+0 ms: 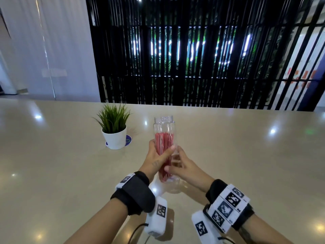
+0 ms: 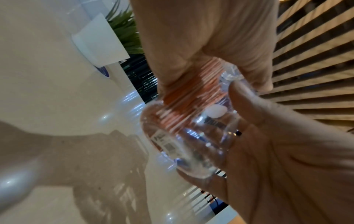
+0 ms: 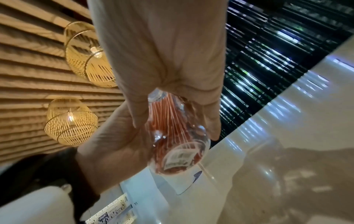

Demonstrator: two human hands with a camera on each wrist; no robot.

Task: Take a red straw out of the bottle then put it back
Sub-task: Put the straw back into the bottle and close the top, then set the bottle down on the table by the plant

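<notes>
A clear plastic bottle (image 1: 164,126) with its mouth uncapped is held tilted over the beige table, mouth pointing up and away from me. A bundle of red straws (image 1: 164,140) stands inside, their tops below the neck. My left hand (image 1: 155,156) grips the bottle's middle, thumb across the front. Lower down, my right hand (image 1: 183,165) wraps the right side. In the left wrist view the left hand (image 2: 201,45) curls round the bottle (image 2: 191,145) and straws (image 2: 191,94). From the right wrist, the right hand (image 3: 168,60) clasps the bottle (image 3: 178,153) over the straws (image 3: 168,119).
A small green plant in a white pot (image 1: 114,136) stands on a blue coaster to the left of the bottle. The glossy table (image 1: 246,155) stretches wide on both sides. A black slatted screen (image 1: 193,59) rises beyond its far edge.
</notes>
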